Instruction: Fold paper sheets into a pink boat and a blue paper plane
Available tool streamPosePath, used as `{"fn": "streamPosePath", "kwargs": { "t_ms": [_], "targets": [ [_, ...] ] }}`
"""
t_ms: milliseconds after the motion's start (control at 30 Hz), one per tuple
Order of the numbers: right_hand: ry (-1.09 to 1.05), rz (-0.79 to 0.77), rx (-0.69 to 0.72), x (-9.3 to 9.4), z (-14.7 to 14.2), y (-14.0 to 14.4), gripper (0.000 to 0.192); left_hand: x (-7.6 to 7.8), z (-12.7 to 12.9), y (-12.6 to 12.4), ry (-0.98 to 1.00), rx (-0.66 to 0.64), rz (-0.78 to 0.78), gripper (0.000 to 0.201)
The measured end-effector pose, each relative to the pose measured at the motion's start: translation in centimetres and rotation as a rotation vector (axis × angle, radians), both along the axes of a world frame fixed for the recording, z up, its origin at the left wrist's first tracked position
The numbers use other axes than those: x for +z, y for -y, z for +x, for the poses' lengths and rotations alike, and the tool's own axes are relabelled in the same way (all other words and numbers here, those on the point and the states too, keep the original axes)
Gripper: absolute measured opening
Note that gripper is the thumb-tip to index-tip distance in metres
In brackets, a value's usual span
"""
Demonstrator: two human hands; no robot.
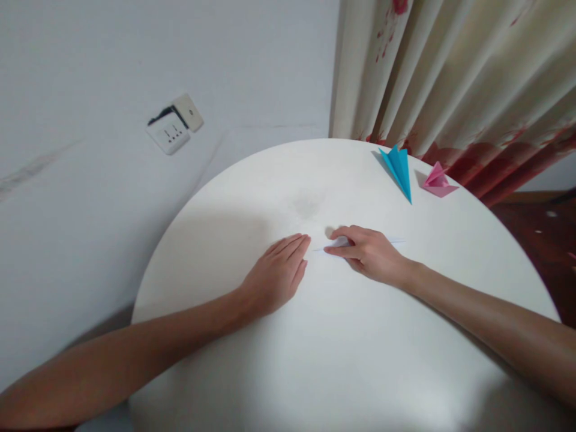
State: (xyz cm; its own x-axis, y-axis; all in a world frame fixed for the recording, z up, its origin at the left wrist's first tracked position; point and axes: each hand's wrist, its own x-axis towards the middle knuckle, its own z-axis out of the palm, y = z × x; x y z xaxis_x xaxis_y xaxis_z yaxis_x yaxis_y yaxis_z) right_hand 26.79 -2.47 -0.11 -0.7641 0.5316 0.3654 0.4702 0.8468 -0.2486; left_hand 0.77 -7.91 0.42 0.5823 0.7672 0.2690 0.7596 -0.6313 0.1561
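Note:
A white sheet of paper (396,242), hard to tell from the white round table (342,360), lies flat at the table's middle. My left hand (276,273) rests palm down on the table or paper, fingers together and straight. My right hand (366,252) presses on the paper with its fingertips curled, thumb and forefinger pinching along a fold edge. The two hands almost touch at the fingertips.
A blue folded paper shape (398,169) and a pink folded paper shape (437,181) sit at the table's far right edge. A cream curtain with red pattern (450,78) hangs behind. A wall socket (173,127) is on the white wall at the left.

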Motion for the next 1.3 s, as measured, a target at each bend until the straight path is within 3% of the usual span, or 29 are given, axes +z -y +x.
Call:
{"fn": "streamPosePath", "kwargs": {
  "t_ms": [600, 1000, 1300],
  "targets": [
    [-0.016, -0.019, -0.015, 0.1, -0.1, 0.1, 0.034, 0.5, 0.5, 0.0, -0.073, -0.127, 0.008, 0.042],
    [-0.164, -0.234, -0.140, 0.9, 0.0, 0.2, 0.034, 1.5, 1.6, -0.7, -0.103, -0.204, 0.021, 0.038],
    [-0.301, -0.267, -0.192, 0.9, 0.6, 0.0, 0.019, 1.3, 2.0, -2.7, -0.170, -0.421, 0.151, 0.029]
  ]
}}
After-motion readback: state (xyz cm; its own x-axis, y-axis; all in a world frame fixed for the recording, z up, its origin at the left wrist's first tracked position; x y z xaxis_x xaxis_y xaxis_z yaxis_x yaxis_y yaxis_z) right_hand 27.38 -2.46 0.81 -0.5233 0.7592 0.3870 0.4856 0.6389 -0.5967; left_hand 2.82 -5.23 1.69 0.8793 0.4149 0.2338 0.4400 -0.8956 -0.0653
